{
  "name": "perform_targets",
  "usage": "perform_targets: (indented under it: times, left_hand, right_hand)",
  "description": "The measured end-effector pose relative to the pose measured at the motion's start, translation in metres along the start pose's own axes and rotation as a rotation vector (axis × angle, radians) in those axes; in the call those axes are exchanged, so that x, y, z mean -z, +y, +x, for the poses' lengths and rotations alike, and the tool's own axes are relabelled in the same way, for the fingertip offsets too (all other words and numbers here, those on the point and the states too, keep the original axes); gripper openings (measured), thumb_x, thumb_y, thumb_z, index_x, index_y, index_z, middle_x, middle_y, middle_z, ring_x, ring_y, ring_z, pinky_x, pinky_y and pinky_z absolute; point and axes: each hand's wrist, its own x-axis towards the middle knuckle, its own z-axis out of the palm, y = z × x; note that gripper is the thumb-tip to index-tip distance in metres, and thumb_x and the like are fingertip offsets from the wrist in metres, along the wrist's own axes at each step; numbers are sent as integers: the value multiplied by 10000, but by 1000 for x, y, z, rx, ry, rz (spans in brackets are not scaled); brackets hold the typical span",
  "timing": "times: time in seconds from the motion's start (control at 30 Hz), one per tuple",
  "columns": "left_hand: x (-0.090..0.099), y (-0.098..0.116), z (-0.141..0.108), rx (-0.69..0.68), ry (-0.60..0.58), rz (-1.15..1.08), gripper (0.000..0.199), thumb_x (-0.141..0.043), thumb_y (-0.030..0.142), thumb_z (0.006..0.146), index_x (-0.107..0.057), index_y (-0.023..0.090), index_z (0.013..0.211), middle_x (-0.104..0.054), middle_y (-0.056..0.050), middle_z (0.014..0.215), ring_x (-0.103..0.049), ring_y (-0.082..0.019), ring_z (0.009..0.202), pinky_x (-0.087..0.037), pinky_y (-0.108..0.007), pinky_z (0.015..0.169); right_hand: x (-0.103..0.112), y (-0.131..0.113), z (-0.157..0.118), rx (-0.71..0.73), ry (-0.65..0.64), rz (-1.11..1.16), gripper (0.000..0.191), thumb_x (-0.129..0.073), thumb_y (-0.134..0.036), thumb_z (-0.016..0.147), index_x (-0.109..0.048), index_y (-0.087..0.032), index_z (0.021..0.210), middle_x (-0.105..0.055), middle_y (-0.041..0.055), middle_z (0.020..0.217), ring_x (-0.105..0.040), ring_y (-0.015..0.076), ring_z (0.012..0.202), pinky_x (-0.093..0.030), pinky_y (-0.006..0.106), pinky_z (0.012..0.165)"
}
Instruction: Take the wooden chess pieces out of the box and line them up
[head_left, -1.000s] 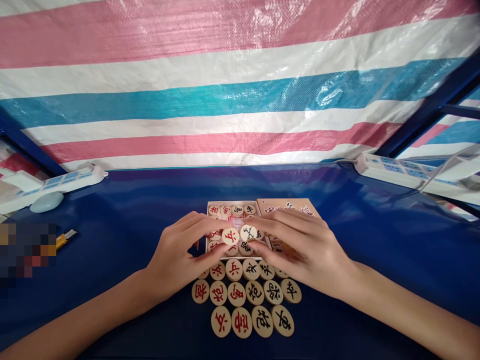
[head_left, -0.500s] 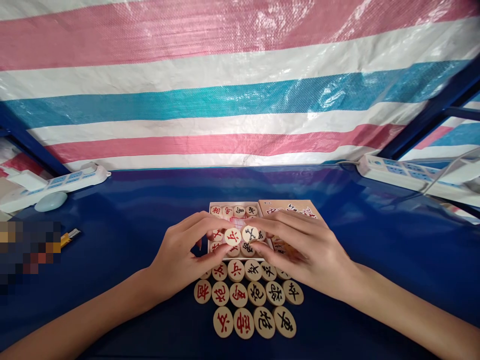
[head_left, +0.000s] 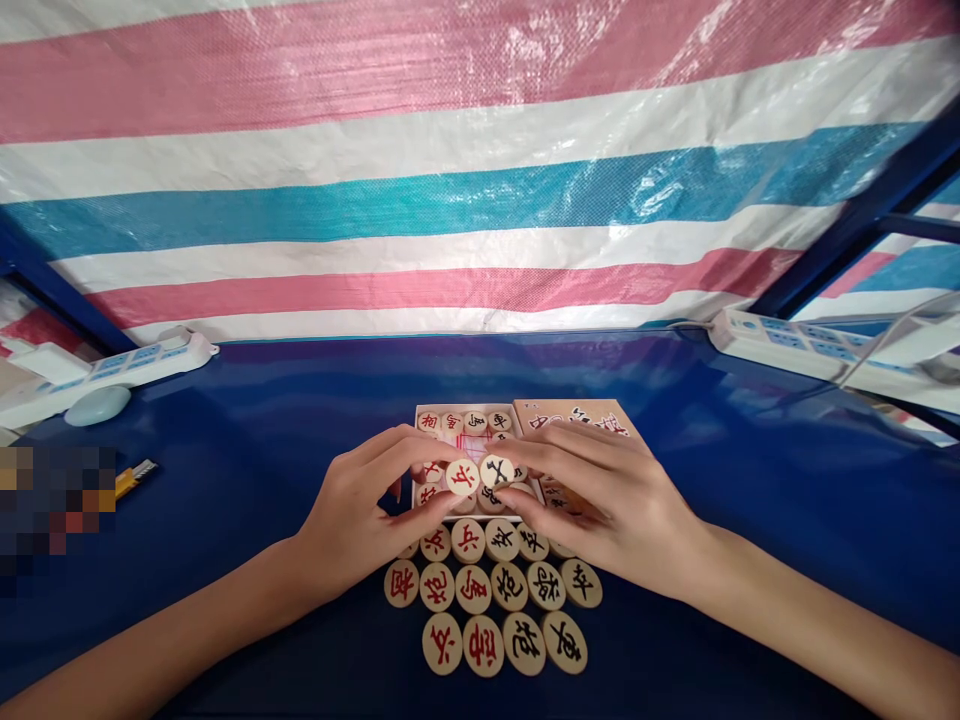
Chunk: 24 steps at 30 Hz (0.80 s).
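Hardly anything has moved since the earlier frame: hands and discs keep their places relative to one another, and only the whole view has shifted slightly.

Nearest, on the blue table [head_left: 262, 430], lies a front row of four discs [head_left: 524, 643], marked faces up. Behind it come a middle row of six [head_left: 510, 587] and a back row [head_left: 469, 541], its ends hidden by the hands.

Left hand [head_left: 364, 490]: narrow grip, thumb and fingers on a red-marked disc [head_left: 462, 477]. Right hand [head_left: 611, 490]: likewise narrow, pinching a black-marked disc [head_left: 496, 471]. Both discs appear just beside each other, tilted towards the viewer, over the white box [head_left: 465, 407] holding further discs. Whether they touch those below cannot be told.

Assessment: rim grips are sound. Good practice would keep pressure even, marked faces unobstructed, the pair slightly apart, and knuckles off neighbouring discs.

Beyond the right fingers, a printed lid [head_left: 570, 410] adjoins the box, partly covered. Farthest hangs a striped sheet [head_left: 450, 205].
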Motion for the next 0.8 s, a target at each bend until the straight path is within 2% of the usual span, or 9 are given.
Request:
perform_targets:
  times: [0.13,0.3,0.53,0.8]
  left_hand:
    - [0,-1,-1,-17,11,-24,260,-679,166,871,-655,229,1122,-657,-8,941,-598,-87,743,-497,-196,630]
    - [-1,0,-2,-14,12,-56,281,-668,128,868,-651,217,1134,-625,10,866,-572,-74,715,-484,-184,610]
    - [-3,2,-2,-18,18,-63,272,-678,125,863,-651,200,1123,-660,11,883,-597,-65,721,-493,-177,634]
    - [-2,-1,-3,-44,20,-71,297,-700,132,852,-646,207,1135,-680,10,939,-612,-67,765,-492,-174,661]
  right_hand:
    - [0,0,-1,2,5,1,376,-682,-235,898,-610,-192,1264,-658,21,869,-618,147,796,-492,299,713]
    - [0,1,-1,3,0,9,370,-698,-223,887,-620,-182,1246,-647,15,842,-603,138,770,-482,293,695]
    - [-1,3,-3,22,15,-10,397,-724,-223,869,-618,-191,1251,-647,9,839,-597,132,748,-474,295,665]
    - [0,3,-3,51,27,-45,420,-740,-196,855,-619,-168,1257,-664,25,896,-623,142,823,-504,299,746]
